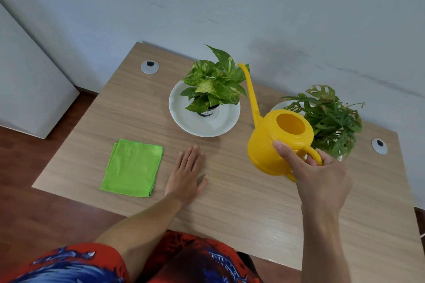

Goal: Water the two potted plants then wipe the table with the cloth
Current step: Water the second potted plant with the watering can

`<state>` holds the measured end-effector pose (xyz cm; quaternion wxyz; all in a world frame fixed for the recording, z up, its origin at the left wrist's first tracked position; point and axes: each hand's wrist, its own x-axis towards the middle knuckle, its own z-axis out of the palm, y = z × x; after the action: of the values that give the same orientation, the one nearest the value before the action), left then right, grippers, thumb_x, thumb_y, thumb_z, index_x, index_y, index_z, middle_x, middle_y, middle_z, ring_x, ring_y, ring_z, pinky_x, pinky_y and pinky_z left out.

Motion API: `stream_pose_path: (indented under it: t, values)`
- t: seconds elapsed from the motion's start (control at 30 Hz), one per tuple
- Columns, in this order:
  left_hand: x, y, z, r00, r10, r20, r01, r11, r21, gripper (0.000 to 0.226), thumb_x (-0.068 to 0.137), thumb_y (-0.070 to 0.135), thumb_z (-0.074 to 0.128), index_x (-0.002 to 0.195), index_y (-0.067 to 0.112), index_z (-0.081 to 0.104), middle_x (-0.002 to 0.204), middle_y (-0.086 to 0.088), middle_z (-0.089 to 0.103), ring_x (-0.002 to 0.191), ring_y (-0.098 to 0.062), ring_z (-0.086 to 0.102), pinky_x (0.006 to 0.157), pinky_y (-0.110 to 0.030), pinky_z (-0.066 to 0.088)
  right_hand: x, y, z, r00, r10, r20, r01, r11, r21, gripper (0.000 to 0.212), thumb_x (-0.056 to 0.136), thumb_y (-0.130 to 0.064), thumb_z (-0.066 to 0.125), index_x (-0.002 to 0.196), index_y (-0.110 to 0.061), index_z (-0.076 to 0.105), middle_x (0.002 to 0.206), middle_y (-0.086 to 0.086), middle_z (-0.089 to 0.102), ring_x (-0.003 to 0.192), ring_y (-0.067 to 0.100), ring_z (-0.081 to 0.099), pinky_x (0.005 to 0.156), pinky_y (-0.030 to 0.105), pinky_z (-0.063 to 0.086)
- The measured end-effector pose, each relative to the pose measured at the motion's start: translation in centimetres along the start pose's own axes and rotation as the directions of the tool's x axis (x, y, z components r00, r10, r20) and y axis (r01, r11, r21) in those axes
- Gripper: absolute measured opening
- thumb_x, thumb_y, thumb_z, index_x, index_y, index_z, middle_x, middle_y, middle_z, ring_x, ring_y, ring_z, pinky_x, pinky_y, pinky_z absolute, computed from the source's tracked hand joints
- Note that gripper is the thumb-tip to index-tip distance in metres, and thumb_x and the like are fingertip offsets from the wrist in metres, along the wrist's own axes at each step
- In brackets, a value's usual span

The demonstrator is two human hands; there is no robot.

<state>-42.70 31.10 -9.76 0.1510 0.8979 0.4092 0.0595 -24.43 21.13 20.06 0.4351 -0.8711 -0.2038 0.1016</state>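
gripping the yellow watering can (273, 145) by its loop handle, our right hand (322, 177) has its fingers curled through the loop and thumb pressed on the can's shoulder, so it is clamped on the can. our left hand (186, 174) lies flat on the table (241, 209), fingers spread, holding nothing.

the can looks lifted, between the two plants; its long spout tip sits by the leaves of the pothos plant (216, 82), which stands in a small dark pot on a white saucer (184, 119). the second plant (328, 119), with holed leaves, is just behind and right of the can, its own pale dish mostly hidden. the green cloth (133, 167) lies folded near the front left, well apart from both plants.

risks, as we judge them:
- spout tip is at leaf level, not over soil; tipping now likely runs water off the leaves onto the saucer or table.
- wide open fill hole on top; a steep tilt could slosh water out there.
- our right wrist and the can body are close to the second plant's foliage; a swing could snag leaves or nudge that pot.

writing: a small white label shows on the pothos pot, too small to read. no brand visible on the can or cloth.
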Motion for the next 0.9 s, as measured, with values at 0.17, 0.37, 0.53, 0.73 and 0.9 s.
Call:
stream_pose_path:
  t: [0.17,0.37,0.53,0.73,0.9]
  values:
    - [0.0,0.0,-0.1,1.0,0.002,0.007,-0.002,1.0,0.019,0.076,0.091,0.049,0.044,0.154,0.008,0.034,0.164,-0.018,0.023,0.152,-0.032,0.021,0.123,-0.048,0.01,-0.8,0.1,-0.5,1.0,-0.002,0.004,0.002,1.0,-0.008,0.036,0.057,-0.059,0.088,0.059,-0.037,0.059,0.062,-0.016,0.063,0.068,0.004,0.064,0.075,0.051,0.06]
    - [0.0,0.0,-0.2,1.0,0.003,0.008,-0.003,1.0,0.014,0.077,0.09,0.051,0.043,0.154,0.008,0.035,0.164,-0.017,0.024,0.152,-0.032,0.022,0.123,-0.048,0.012,-1.6,0.2,-1.1,0.999,0.018,0.03,-0.019,1.0,0.011,0.035,0.053,-0.062,0.084,0.066,-0.04,0.059,0.065,-0.02,0.061,0.072,-0.005,0.061,0.078,0.046,0.059]
    - [0.1,0.0,-0.2,1.0,0.004,0.0,-0.004,1.0,0.017,0.077,0.089,0.05,0.044,0.153,0.008,0.037,0.163,-0.018,0.025,0.151,-0.032,0.024,0.123,-0.048,0.012,-2.2,0.4,-1.2,0.999,0.013,0.046,-0.013,1.0,0.008,0.035,0.051,-0.065,0.083,0.065,-0.042,0.06,0.065,-0.021,0.063,0.075,-0.001,0.066,0.079,0.048,0.06]
    - [0.1,0.0,-0.1,1.0,0.006,-0.002,-0.006,1.0,0.015,0.076,0.089,0.05,0.043,0.151,0.007,0.04,0.162,-0.019,0.027,0.151,-0.033,0.025,0.123,-0.049,0.014,-2.8,0.6,-0.9,0.998,0.004,0.065,-0.004,1.0,0.007,0.037,0.048,-0.068,0.08,0.063,-0.043,0.058,0.067,-0.024,0.062,0.077,-0.005,0.065,0.08,0.049,0.061]
    - [0.0,0.0,-0.2,1.0,0.004,0.002,-0.004,1.0,0.003,0.074,0.09,0.05,0.042,0.151,0.007,0.039,0.163,-0.019,0.026,0.151,-0.033,0.024,0.122,-0.049,0.014,-3.1,0.9,-0.6,0.997,-0.01,0.079,0.007,0.999,0.04,0.041,0.046,-0.071,0.081,0.068,-0.041,0.063,0.075,-0.018,0.071,0.081,-0.006,0.067,0.079,0.046,0.062]
